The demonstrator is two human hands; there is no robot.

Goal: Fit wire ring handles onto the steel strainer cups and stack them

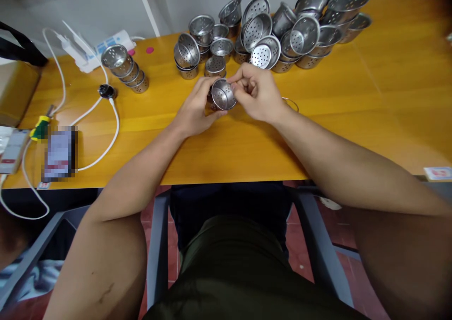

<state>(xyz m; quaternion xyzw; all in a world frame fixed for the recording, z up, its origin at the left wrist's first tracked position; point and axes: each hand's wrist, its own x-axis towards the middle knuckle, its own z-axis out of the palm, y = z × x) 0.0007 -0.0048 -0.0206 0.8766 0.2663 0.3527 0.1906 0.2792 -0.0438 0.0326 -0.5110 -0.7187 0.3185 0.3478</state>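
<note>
A small perforated metal cup point(223, 95) is tilted with its mouth toward me, just above the table. My left hand point(196, 106) is closed around its left side, thumb below and fingers above. At the cup's right rim, my right hand point(256, 92) is closed in a pinch; whether anything thin is between its fingertips is hidden. A thin wire ring point(292, 104) lies on the table beside my right wrist, partly covered by it. Right behind my hands stands another perforated cup point(215, 67).
Several perforated metal cups point(305, 35) are piled along the back of the wooden table point(399, 89). A leaning stack of such cups point(130, 70) stands at left. Near it are a power strip point(92, 56), white cables, a phone point(59, 154) and a green-yellow object point(40, 128).
</note>
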